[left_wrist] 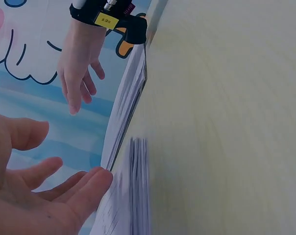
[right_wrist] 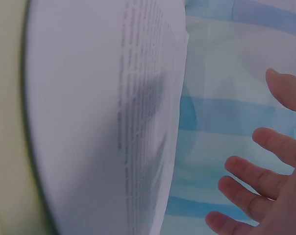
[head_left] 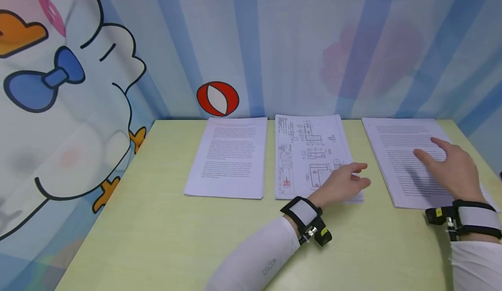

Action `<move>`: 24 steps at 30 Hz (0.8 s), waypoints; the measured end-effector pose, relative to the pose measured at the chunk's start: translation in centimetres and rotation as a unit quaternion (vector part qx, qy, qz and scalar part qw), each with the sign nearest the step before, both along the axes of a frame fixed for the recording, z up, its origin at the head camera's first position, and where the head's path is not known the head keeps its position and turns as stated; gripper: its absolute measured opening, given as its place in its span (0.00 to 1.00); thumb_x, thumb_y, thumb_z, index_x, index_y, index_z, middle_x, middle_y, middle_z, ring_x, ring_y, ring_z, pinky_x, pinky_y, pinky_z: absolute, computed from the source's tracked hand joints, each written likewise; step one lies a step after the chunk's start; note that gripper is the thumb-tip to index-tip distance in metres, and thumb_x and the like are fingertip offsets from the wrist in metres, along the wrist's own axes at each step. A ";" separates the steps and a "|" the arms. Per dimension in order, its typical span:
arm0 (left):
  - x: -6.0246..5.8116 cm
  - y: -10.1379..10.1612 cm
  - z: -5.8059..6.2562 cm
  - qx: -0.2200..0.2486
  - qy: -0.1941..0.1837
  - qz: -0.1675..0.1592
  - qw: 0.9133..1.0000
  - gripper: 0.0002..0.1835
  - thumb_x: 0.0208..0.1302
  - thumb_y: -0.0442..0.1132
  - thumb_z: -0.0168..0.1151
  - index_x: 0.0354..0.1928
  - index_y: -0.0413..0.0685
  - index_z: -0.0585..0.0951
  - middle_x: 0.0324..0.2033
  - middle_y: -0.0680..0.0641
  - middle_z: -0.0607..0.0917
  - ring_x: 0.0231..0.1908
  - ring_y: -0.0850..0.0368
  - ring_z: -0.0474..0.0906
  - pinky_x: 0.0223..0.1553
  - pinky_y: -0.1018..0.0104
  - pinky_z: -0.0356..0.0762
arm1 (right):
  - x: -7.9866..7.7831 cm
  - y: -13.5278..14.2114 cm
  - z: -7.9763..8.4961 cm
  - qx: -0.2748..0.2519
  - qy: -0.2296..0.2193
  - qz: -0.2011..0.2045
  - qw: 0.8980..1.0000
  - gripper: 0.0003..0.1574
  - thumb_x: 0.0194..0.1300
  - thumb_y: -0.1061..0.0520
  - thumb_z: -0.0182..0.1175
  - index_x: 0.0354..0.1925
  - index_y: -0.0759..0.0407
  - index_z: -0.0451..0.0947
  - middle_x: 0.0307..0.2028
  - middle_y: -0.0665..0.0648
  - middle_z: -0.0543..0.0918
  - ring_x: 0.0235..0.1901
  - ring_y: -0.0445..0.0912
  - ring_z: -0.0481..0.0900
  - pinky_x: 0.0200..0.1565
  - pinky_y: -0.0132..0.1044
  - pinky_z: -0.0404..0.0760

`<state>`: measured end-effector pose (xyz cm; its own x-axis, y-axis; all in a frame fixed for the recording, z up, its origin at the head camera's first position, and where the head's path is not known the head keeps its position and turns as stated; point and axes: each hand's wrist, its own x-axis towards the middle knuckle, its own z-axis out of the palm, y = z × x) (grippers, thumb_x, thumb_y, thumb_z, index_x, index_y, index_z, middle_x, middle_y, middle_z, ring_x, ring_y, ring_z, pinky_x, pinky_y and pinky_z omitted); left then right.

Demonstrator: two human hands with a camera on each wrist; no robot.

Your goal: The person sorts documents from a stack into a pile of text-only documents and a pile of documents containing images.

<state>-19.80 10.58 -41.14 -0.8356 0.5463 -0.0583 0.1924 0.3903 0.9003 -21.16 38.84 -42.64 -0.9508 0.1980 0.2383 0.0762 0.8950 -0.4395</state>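
Three paper stacks lie in a row on the table. My left hand (head_left: 342, 183) is over the lower right corner of the middle stack (head_left: 290, 160), whose top sheet bears technical drawings. Its fingers point right, loosely spread with nothing between them. Over the right stack (head_left: 396, 160), a pile of printed text sheets, hovers my right hand (head_left: 456, 171); its shadow falls on the page. In the right wrist view the fingers (right_wrist: 256, 196) are extended and apart, clear of the paper. The left wrist view shows the left hand (left_wrist: 45, 196) beside a stack's edge (left_wrist: 138, 186).
To the left lies another stack of printed text (head_left: 231, 160). The pale yellow table (head_left: 157, 238) meets a blue striped backdrop (head_left: 290, 42) behind the stacks. A cartoon duck (head_left: 78, 143) is printed on the backdrop at left. Both wrists wear strapped cameras (head_left: 323, 234).
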 end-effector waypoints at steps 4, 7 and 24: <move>0.4 1.5 -0.5 0.015 -0.067 0.025 0.997 0.23 0.70 0.45 0.58 0.65 0.53 0.73 0.58 0.56 0.77 0.51 0.67 0.74 0.50 0.73 0.72 | 0.5 1.0 -0.5 -0.007 -0.054 -0.024 0.998 0.53 0.72 0.34 0.47 0.69 0.79 0.51 0.56 0.87 0.61 0.54 0.79 0.58 0.54 0.72 0.60; 0.6 2.5 -0.9 0.025 -0.106 0.052 0.993 0.22 0.68 0.44 0.59 0.63 0.53 0.76 0.54 0.57 0.79 0.48 0.67 0.75 0.50 0.72 0.72 | 1.0 1.3 -0.4 -0.013 -0.096 -0.040 0.995 0.51 0.73 0.38 0.47 0.69 0.81 0.47 0.56 0.88 0.59 0.53 0.80 0.58 0.54 0.72 0.61; 1.4 6.5 -1.8 0.276 -0.332 0.126 0.893 0.23 0.66 0.30 0.57 0.63 0.35 0.72 0.53 0.44 0.79 0.50 0.56 0.75 0.57 0.54 0.72 | 1.5 3.6 -1.0 -0.048 -0.186 -0.122 0.974 0.48 0.73 0.46 0.46 0.68 0.83 0.41 0.62 0.86 0.52 0.57 0.78 0.54 0.58 0.69 0.59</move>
